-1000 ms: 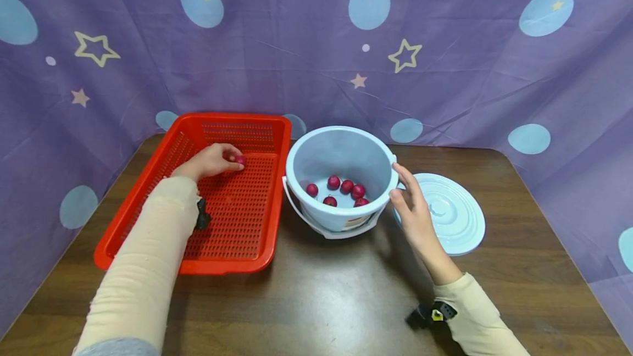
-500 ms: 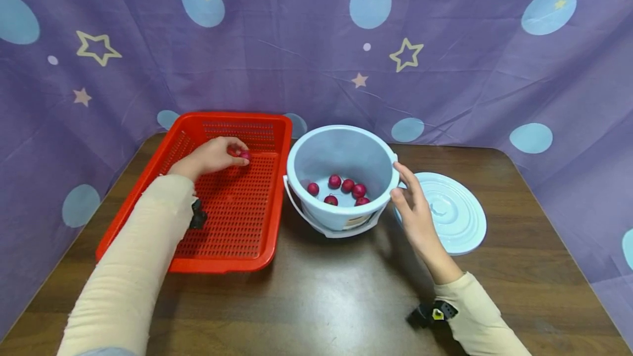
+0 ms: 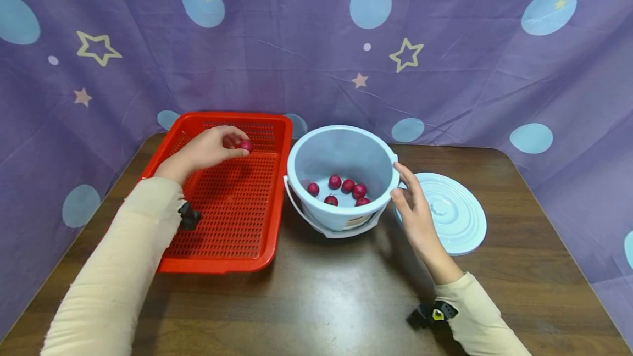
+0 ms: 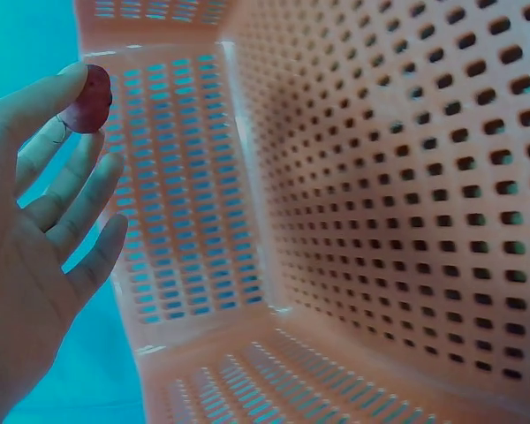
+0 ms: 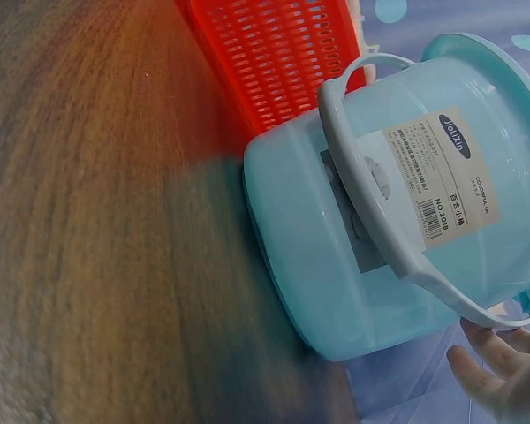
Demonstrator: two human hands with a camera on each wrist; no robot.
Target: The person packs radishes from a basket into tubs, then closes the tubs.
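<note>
In the head view my left hand (image 3: 212,145) is over the back part of a red slotted plastic basket (image 3: 269,235). It pinches a small round red radish (image 3: 245,146) between thumb and fingertips. The left wrist view shows the radish (image 4: 90,102) at the fingertips, with the other fingers loosely bent. My right hand (image 3: 419,216) touches the right side of a pale blue bucket (image 3: 341,218) near its rim, fingers fairly straight. The bucket's handle (image 5: 371,194) hangs down its front. Several more radishes (image 3: 348,185) lie on the bucket's bottom.
A round pale blue lid (image 3: 457,213) lies flat on the wooden table (image 3: 316,301), right of the bucket and partly behind my right hand. The basket stands close to the bucket's left side. A purple patterned curtain (image 3: 296,43) hangs behind the table.
My left hand has risen with the radish from low in the basket, moving up and toward the back. My right hand and the bucket stay put.
</note>
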